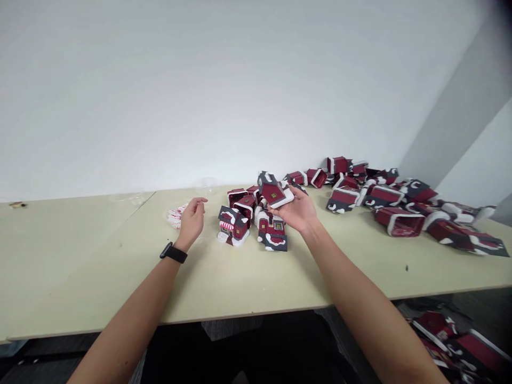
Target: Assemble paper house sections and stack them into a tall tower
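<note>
My right hand (300,212) holds a small dark red house (274,193) with a dark, snow-patched roof and a white base, lifted over the table. Just left of it, my left hand (192,216) is raised with its fingers curled; whether anything is between them is hidden. Beside that hand lies a clear round dish of red-and-white striped pieces (176,216). Between my hands, an upright house with a striped awning (233,226) stands on the table. Another house (272,230) lies with its roof toward me, below the held one. More red houses (245,202) sit behind these.
A large heap of similar houses (384,196) spreads over the right side of the pale table (100,277). Clear plastic pieces (206,184) lie near the wall. More houses (476,352) are below the table at the lower right. A small dark speck (407,268) is near the front right.
</note>
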Demonstrator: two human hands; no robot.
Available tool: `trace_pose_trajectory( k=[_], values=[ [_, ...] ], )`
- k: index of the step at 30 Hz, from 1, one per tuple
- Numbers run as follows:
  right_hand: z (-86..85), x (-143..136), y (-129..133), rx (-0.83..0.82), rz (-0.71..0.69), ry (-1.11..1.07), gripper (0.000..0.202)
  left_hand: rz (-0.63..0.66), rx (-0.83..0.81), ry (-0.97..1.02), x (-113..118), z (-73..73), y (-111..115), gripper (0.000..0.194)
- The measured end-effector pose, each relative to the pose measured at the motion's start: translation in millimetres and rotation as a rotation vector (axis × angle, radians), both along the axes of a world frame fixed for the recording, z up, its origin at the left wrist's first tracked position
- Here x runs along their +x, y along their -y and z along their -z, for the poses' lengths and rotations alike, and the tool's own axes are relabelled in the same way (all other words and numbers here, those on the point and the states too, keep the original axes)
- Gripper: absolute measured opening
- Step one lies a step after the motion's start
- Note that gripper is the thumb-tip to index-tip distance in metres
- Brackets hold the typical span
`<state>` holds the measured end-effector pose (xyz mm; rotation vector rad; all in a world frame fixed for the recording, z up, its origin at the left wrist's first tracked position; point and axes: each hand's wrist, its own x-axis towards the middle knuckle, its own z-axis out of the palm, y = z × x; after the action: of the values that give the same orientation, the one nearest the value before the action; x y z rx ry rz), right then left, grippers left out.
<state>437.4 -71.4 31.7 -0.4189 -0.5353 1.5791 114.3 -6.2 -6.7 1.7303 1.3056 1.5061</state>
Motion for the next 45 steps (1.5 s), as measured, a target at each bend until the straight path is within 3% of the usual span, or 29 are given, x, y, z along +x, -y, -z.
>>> trace_pose_trajectory(
  k=[5,10,16,20,25,31,45],
  values=[
    [-2.2,-5,3,0.003,0.088,0.045,0.022,0.075,-0.068,0.195,5,-13.3,11,0.042],
    [2.5,-26,4,0.016,0.215,0.184,0.038,0.245,-0.26,0.514,12,-30.6,26,0.025],
    [16.1,-58,9,0.363,0.6,0.57,0.08,0.617,-0.469,0.699,30,-41.8,49,0.013],
    [26.1,-68,12,0.564,0.693,0.787,0.081,0.777,-0.493,0.736,39,-37.3,56,0.01],
    [35.0,-76,14,0.612,0.72,0.867,0.082,0.799,-0.539,0.784,43,-29.2,54,0.01],
    [39.7,-82,16,0.68,0.677,0.872,0.081,0.731,-0.589,0.812,46,-31.7,57,0.006],
    [38.9,-88,26,0.781,0.642,0.898,0.079,0.708,-0.592,0.782,43,-24.4,52,0.008]
  ],
)
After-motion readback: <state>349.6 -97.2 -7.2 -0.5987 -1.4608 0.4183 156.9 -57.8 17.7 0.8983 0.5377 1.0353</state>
